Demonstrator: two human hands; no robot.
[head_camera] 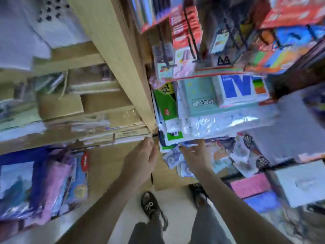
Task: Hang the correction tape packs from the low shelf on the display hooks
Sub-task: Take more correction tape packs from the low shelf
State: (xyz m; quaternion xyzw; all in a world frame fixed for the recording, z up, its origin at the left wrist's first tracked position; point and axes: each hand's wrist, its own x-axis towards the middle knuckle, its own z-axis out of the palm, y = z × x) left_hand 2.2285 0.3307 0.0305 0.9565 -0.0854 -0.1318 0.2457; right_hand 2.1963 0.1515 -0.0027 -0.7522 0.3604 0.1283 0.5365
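- We look steeply down a stationery display; the whole view is blurred by motion, so fine detail is lost.
- Our left hand (144, 155) reaches forward beside the foot of the wooden upright (112, 50), fingers fairly straight and close together, holding nothing that we can make out.
- Our right hand (193, 154) reaches under the edge of the stacked paper packs (219, 110), into the low shelf; its fingertips are hidden among the goods there, and we cannot tell whether they grip anything.
- The two hands are apart, with a narrow gap between them.
- The packs (171, 160), small and pale with bluish print, lie loose on the low shelf in that gap and just below the right hand; they are too blurred for us to count or to read.
- The hooks (190, 44), dark rods, jut out above, well apart from the hands, carrying red and white carded goods.
- A green pack (166, 104) stands against the upright, beside the pale paper packs.
- To the left, cardboard boxes (73, 103) fill a shelf, with purple and blue packages (52, 187) lower down.
- To the right lie a pink block (249, 187) and a white box (302, 184).
- Below the arms we see two dark shoes (149, 206) on a pale floor.
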